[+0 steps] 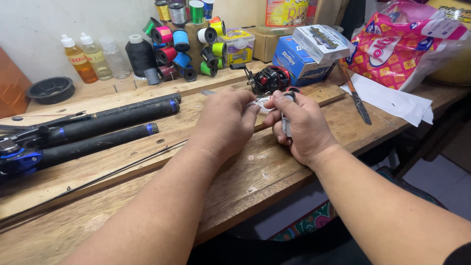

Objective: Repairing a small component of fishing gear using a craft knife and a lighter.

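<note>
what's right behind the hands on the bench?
A red-and-black reel sits just behind the left hand and right hand; behind it, a blue box. The hands cover the reel's lower front.

A small silver-and-white fishing reel part (267,104) sits between the 2 hands above the wooden workbench (235,181), mostly hidden by the fingers. The left hand (223,122) pinches its pale, shiny left end with the fingertips, while the right hand (300,126) wraps around its right side, where a narrow metal piece (286,128) hangs down against the palm. Its exact shape cannot be made out.
</note>
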